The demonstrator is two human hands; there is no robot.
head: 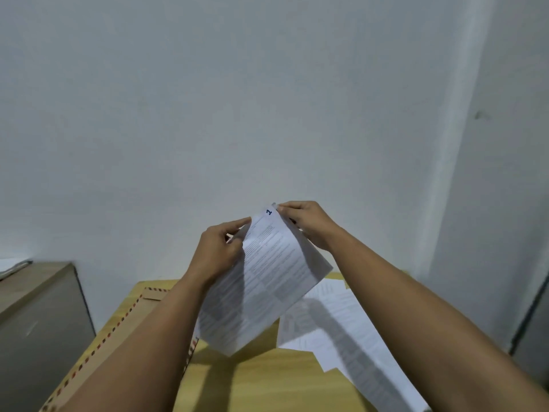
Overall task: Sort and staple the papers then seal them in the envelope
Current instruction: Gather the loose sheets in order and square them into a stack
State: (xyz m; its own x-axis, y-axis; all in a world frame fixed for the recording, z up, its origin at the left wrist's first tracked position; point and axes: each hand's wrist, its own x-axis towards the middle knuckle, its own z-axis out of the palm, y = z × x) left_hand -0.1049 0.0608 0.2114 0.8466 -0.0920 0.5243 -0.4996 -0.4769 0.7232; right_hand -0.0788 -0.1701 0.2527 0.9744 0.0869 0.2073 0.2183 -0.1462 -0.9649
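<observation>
I hold a small set of printed papers [264,278] up above the table, tilted, with a blue "1" written at the top corner of the front sheet. My left hand [217,248] pinches the upper left edge. My right hand [309,224] pinches the top right corner, where the sheets part slightly. A brown envelope [130,319] with a red-and-blue striped border lies on the table at the left, partly under my left forearm. More printed sheets [350,328] lie loose on the table at the right. No stapler is in view.
The yellow wooden table [267,379] stands against a pale wall. A grey-brown cabinet [38,316] is at the left, and a dark edge of furniture shows at the far right.
</observation>
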